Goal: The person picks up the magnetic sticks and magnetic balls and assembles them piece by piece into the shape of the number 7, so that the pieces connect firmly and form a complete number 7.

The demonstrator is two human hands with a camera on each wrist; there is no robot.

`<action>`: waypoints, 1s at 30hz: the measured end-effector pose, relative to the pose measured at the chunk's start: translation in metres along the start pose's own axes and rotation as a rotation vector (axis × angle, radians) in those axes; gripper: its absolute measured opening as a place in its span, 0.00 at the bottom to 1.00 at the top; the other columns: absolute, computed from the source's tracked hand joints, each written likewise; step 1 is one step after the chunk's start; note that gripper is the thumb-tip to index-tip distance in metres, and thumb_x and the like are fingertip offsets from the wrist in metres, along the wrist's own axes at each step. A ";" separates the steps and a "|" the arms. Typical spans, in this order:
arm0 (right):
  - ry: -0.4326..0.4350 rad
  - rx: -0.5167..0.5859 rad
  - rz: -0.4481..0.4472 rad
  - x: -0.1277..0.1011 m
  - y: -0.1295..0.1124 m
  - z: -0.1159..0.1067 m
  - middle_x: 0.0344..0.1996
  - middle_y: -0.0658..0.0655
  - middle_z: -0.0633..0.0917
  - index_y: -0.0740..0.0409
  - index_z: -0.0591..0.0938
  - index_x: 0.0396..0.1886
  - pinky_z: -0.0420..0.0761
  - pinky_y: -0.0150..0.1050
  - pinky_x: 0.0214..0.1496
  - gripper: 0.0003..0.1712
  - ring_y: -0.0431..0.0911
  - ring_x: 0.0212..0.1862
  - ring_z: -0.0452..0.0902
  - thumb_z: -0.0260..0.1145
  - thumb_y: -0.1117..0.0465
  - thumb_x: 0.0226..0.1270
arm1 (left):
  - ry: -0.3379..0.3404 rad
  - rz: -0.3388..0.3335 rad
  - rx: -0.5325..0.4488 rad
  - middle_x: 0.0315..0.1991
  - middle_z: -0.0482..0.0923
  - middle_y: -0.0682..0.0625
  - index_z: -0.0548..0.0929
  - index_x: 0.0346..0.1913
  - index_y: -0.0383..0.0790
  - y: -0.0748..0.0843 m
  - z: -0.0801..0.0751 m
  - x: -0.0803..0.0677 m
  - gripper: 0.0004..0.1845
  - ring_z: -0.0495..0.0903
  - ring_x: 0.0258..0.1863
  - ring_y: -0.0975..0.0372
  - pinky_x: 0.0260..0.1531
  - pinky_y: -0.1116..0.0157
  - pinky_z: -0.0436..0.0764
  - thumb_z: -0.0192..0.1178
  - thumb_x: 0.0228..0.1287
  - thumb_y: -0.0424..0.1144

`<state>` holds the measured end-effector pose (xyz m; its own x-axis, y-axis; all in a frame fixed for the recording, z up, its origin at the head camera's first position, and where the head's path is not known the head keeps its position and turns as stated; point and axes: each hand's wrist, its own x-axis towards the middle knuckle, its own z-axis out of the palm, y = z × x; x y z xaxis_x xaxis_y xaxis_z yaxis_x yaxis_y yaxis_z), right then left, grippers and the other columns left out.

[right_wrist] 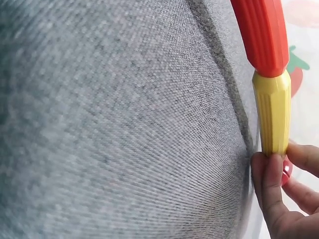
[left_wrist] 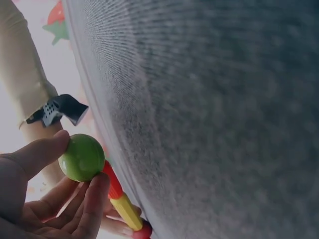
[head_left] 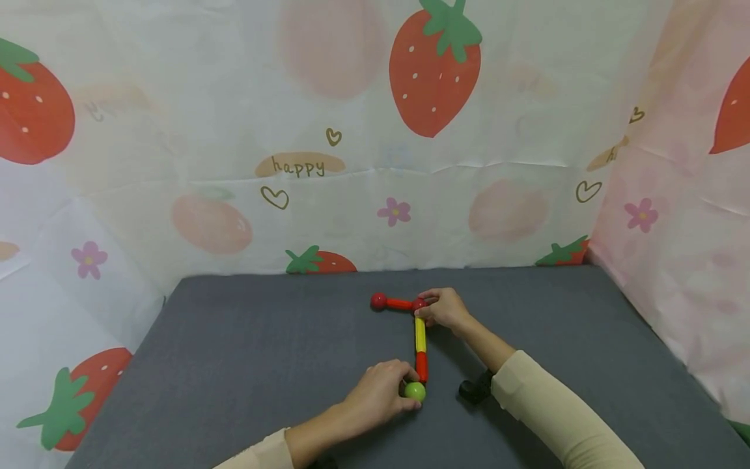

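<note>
In the head view, my left hand (head_left: pixel 377 397) pinches a glossy green ball (head_left: pixel 415 392) between thumb and fingers. A red rod (head_left: pixel 422 369) starts at that ball and runs away from me, end to end with a yellow rod (head_left: pixel 420 335). At the yellow rod's far end sits a red ball (head_left: pixel 418 304), which my right hand (head_left: pixel 448 309) grips from the right. The right wrist view shows fingertips (right_wrist: pixel 273 167) right at the yellow rod's end, partly hiding this ball. Leftward from it, an orange-red rod (head_left: pixel 400 304) leads to another red ball (head_left: pixel 379 301).
A dark grey cloth (head_left: pixel 246 365) covers the table. Behind it and at both sides hangs a curtain (head_left: pixel 363 143) printed with strawberries. A black wrist device (head_left: pixel 474 389) is by the right sleeve (head_left: pixel 556 410).
</note>
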<state>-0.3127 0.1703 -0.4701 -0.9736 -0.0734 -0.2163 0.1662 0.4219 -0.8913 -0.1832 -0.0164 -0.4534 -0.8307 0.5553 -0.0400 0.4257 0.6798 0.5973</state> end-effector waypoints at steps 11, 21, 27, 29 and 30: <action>0.002 0.003 -0.013 -0.001 0.000 0.001 0.57 0.69 0.80 0.65 0.78 0.59 0.85 0.38 0.36 0.25 0.43 0.33 0.84 0.69 0.69 0.61 | 0.009 0.022 -0.036 0.30 0.77 0.57 0.83 0.37 0.43 0.004 0.004 0.005 0.13 0.72 0.27 0.72 0.29 0.73 0.72 0.75 0.51 0.40; 0.006 -0.003 -0.010 -0.002 0.000 0.001 0.57 0.69 0.80 0.65 0.78 0.59 0.85 0.38 0.36 0.26 0.43 0.33 0.84 0.70 0.69 0.60 | 0.010 0.028 0.005 0.28 0.75 0.57 0.82 0.36 0.44 0.006 0.008 0.007 0.13 0.70 0.25 0.72 0.28 0.71 0.69 0.76 0.50 0.41; 0.004 -0.008 -0.017 -0.002 0.001 0.001 0.57 0.69 0.79 0.66 0.78 0.60 0.85 0.38 0.35 0.25 0.43 0.33 0.84 0.69 0.69 0.61 | 0.023 0.040 0.016 0.29 0.77 0.54 0.82 0.35 0.43 0.006 0.009 0.009 0.13 0.70 0.26 0.71 0.28 0.72 0.69 0.75 0.51 0.41; 0.004 -0.006 -0.018 -0.002 0.001 0.001 0.57 0.69 0.79 0.65 0.78 0.60 0.85 0.38 0.35 0.25 0.43 0.33 0.84 0.69 0.69 0.61 | 0.026 0.042 0.020 0.29 0.78 0.54 0.82 0.35 0.43 0.005 0.009 0.009 0.12 0.70 0.26 0.72 0.28 0.72 0.69 0.75 0.52 0.41; 0.005 -0.006 -0.018 -0.002 0.001 0.000 0.57 0.69 0.80 0.65 0.78 0.60 0.85 0.38 0.36 0.26 0.43 0.33 0.84 0.69 0.69 0.61 | 0.027 0.044 0.019 0.29 0.78 0.53 0.82 0.35 0.43 0.005 0.009 0.009 0.12 0.70 0.26 0.72 0.28 0.72 0.70 0.74 0.52 0.41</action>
<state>-0.3110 0.1704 -0.4709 -0.9771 -0.0767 -0.1984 0.1479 0.4258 -0.8927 -0.1860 -0.0037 -0.4579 -0.8204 0.5718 0.0073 0.4681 0.6642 0.5828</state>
